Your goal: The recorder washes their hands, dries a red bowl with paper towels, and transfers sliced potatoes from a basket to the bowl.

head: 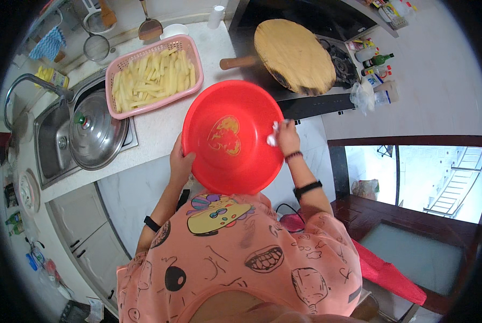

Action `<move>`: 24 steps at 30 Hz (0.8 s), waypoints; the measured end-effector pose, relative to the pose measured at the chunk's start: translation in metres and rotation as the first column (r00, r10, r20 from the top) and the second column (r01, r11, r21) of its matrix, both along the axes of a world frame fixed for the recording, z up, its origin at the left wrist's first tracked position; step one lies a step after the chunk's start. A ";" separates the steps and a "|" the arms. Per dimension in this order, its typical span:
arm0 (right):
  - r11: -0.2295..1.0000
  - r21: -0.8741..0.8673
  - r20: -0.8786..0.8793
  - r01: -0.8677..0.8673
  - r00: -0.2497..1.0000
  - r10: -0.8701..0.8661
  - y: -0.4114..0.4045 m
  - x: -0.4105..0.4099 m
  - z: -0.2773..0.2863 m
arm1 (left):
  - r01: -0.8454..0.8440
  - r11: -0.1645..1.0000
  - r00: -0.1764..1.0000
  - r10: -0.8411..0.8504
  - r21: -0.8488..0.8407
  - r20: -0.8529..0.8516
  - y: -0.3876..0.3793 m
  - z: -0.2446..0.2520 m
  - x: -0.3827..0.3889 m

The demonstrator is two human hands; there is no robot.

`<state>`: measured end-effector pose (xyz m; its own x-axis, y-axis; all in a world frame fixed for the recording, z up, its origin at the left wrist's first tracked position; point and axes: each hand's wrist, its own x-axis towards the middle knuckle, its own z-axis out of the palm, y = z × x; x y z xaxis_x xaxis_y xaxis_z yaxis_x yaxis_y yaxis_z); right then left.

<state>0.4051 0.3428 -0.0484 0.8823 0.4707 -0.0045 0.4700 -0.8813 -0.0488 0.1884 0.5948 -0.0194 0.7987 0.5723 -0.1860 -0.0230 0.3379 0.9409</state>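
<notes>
A large red plastic basin [241, 177] is held in front of my body, its inside facing up, with a worn gold print on its bottom. My left hand [180, 163] grips its left rim, the thumb over the edge. At the right rim, my right hand [288, 139] pinches a crumpled white tissue or cloth [271, 139] against the inner wall. Beyond the basin, a pink plastic basket [154, 112] on the counter holds pale yellow cut strips [156, 78], which look like potato.
A steel sink [51, 137] with a metal pot lid [97, 139] over it lies left, below a faucet [39, 82]. A round wooden board with a handle [295, 56] covers part of the stove [342, 64]. Bottles [377, 60] line the right side. The white counter [156, 137] runs along the wall.
</notes>
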 end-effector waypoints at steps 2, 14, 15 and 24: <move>0.999 -0.054 0.019 -0.003 1.000 0.004 -0.013 -0.018 0.004 | 0.028 0.999 1.000 -0.028 0.020 -0.002 0.002 -0.001 0.006; 0.686 0.132 -0.093 -0.716 0.680 0.727 0.101 -0.043 0.054 | 0.021 0.999 0.999 -0.022 -0.028 -0.049 0.003 0.000 0.016; 0.573 0.111 0.023 -0.812 0.578 0.815 0.120 -0.035 0.038 | 0.029 0.999 0.998 -0.030 -0.022 -0.050 0.004 0.002 0.019; 0.685 -0.043 0.072 -0.727 0.682 0.728 0.139 0.085 -0.066 | 0.034 0.999 0.998 -0.033 0.003 -0.050 0.003 0.010 0.018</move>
